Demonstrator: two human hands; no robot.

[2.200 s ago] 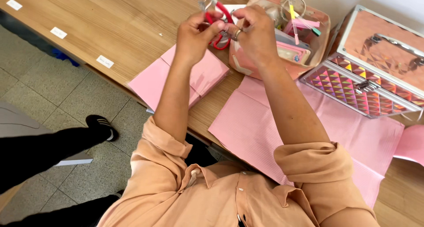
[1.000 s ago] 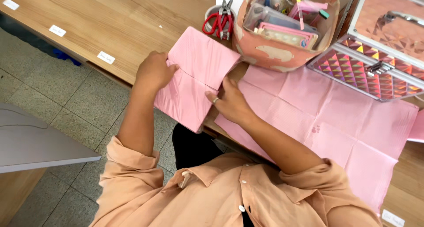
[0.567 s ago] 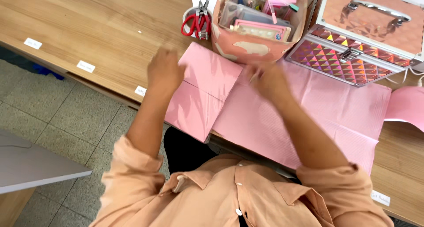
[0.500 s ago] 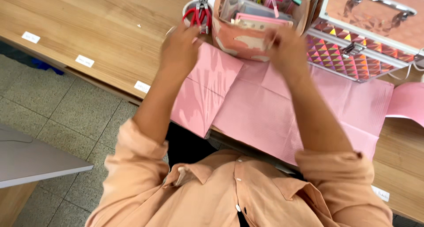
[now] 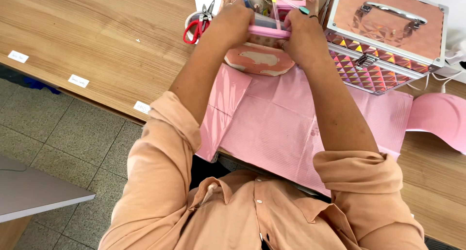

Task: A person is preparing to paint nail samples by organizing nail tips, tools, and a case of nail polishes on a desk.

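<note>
You've got three small white rectangular paper labels [image 5: 78,81] along the wooden table's near edge. Well apart, evenly spaced.

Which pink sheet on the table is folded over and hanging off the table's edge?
The smaller folded sheet on the left, under the left forearm; the large sheet lies spread flat, and a third curls at far right.

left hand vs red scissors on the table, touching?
Apart. In the head view the left hand grips a pink flat case at the pouch; bare wood shows between it and the red-handled scissors.
</note>
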